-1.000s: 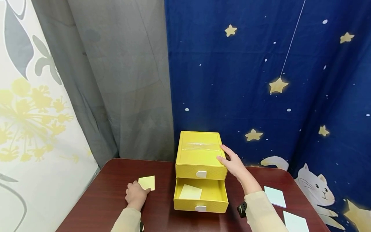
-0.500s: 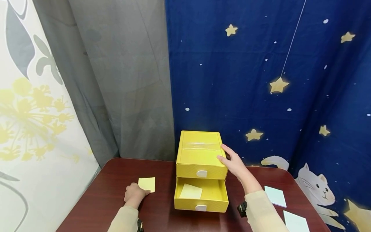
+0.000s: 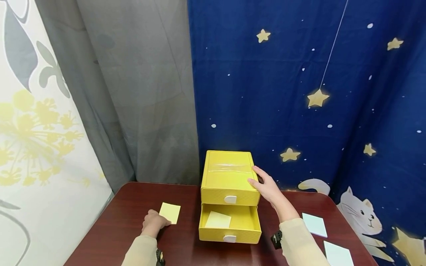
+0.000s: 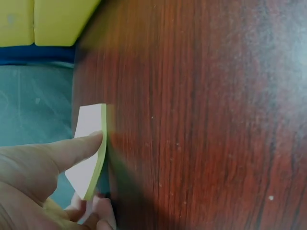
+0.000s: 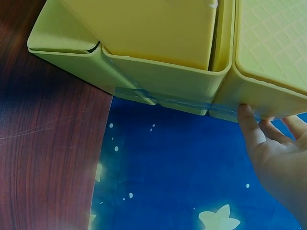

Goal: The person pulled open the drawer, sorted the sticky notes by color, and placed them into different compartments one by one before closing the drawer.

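Note:
My left hand (image 3: 154,223) pinches a pale yellow pad of sticky notes (image 3: 170,213) on the left of the table. In the left wrist view the thumb lies on the face of the pad (image 4: 87,122), and the other fingers are partly hidden behind it. A yellow drawer box (image 3: 229,173) stands in the middle. My right hand (image 3: 270,192) rests on its upper right edge with the fingers spread. Its lower drawer (image 3: 216,234) is pulled out, with another pale yellow pad (image 3: 218,220) lying inside on the left. The upper drawer (image 3: 213,197) is closed.
Two pale blue pads, a farther one (image 3: 314,224) and a nearer one (image 3: 338,254), lie on the dark red table (image 3: 186,244) to the right, beside the right sleeve. Curtains (image 3: 159,111) hang behind the table's far edge.
The left hand has pulled back slightly, and the pad it pinches has turned a little and shifted slightly to the right. The right hand and the drawer box have stayed put.

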Tool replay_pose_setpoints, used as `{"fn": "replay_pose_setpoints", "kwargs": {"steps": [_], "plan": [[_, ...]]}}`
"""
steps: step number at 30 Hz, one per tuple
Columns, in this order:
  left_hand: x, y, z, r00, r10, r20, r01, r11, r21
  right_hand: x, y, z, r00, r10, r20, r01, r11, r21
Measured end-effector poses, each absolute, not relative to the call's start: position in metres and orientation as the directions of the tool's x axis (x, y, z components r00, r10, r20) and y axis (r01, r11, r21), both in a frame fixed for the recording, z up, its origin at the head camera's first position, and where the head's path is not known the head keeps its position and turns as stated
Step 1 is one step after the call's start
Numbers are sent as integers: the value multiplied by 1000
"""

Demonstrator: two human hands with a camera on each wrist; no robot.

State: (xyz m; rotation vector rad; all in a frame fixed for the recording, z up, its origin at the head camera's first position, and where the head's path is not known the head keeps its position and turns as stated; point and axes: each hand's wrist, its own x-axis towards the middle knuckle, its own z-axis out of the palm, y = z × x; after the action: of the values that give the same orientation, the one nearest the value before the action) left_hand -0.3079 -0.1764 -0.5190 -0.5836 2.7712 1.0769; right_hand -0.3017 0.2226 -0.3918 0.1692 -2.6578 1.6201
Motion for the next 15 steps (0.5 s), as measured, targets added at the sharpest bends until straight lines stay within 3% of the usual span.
{"fn": "replay_pose_setpoints", "kwargs": {"steps": [6, 15], "plan": [[-305, -175, -524, -933, -306, -187, -346, 632, 693, -301, 223, -392, -995, -77, 70, -98, 460, -883], [-303, -176, -532, -965, -261, -20, -200, 687, 699, -300, 222, -390, -994, -81, 67, -96, 439, -894]]}}
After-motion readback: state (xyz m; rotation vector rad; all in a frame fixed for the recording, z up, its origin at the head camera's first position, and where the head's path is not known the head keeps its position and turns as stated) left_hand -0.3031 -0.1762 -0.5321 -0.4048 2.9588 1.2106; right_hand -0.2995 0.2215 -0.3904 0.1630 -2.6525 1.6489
